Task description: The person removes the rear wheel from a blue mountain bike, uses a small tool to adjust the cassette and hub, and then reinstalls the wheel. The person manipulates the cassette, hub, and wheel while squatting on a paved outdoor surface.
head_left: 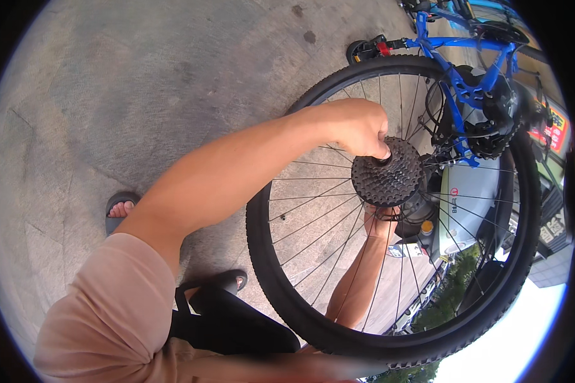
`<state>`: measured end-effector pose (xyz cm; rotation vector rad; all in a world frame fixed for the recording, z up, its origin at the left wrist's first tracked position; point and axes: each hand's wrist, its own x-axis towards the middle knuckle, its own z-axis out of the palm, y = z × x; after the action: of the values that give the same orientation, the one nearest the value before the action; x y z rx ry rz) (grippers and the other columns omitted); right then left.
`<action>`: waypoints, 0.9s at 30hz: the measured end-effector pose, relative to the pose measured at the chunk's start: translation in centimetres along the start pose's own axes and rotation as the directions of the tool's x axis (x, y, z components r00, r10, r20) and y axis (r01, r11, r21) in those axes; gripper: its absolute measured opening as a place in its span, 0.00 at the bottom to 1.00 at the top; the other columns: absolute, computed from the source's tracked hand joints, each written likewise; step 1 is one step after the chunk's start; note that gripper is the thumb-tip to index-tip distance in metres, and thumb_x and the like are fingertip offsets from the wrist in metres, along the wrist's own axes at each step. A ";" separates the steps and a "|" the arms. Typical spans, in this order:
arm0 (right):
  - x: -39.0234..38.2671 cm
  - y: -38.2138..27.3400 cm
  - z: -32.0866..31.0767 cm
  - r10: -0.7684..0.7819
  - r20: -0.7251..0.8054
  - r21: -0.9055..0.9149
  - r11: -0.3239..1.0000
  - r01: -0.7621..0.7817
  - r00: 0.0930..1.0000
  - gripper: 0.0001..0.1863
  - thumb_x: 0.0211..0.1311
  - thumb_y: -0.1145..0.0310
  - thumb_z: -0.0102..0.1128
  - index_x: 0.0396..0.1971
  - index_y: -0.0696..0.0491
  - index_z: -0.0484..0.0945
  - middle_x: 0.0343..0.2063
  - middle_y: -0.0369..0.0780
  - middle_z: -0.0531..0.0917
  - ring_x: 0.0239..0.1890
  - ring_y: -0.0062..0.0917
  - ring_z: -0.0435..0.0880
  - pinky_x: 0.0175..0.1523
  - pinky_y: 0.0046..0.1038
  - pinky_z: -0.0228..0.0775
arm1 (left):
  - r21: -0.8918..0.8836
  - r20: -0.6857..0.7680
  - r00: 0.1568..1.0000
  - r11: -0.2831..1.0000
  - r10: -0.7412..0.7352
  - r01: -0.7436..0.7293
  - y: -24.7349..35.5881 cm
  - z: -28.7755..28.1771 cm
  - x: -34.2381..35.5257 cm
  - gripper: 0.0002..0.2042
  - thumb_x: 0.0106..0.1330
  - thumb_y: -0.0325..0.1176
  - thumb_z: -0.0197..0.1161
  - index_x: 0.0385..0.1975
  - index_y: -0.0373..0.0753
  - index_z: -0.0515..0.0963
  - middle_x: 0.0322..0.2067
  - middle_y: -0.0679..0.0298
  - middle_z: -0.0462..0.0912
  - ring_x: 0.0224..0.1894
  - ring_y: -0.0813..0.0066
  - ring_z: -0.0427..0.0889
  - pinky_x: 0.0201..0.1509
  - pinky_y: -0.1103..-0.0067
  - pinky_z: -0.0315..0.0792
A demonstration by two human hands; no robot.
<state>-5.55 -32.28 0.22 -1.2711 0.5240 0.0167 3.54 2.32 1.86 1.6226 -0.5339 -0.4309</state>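
A bicycle wheel (262,255) with a black knobbly tyre and thin spokes stands in front of me. On its hub sits a dark, greasy cassette (399,182) of stacked toothed sprockets. My left hand (359,127) reaches over the spokes with its fingers curled in. Its thumb presses at the middle of the cassette, and whatever small part lies under it is hidden. Behind the spokes, my right hand (383,221) is up at the hub's far side, just below the cassette. Its fingers look bent around something there, partly covered by the sprockets.
A blue bicycle frame (460,115) with a rear derailleur and cranks is beyond the wheel at upper right. A white panel-like object (469,204) shows through the spokes. My sandalled feet (120,210) rest on grey paving (140,76). Trees and signs appear at right.
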 end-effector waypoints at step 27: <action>-30.2 5.3 -7.4 0.208 -0.654 -0.386 0.735 -0.558 0.727 0.24 0.68 0.53 0.53 0.52 0.58 0.71 0.33 0.39 0.81 0.30 0.21 0.79 0.35 0.22 0.73 | 0.196 -0.184 0.878 0.892 0.442 -0.408 -2.7 1.2 0.3 0.07 0.53 0.29 0.64 0.22 0.30 0.77 0.21 0.53 0.78 0.25 0.55 0.81 0.32 0.65 0.77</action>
<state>-36.52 -29.11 5.53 -1.7248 1.4172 0.1742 3.34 1.43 -0.92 1.6143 -0.7440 0.1268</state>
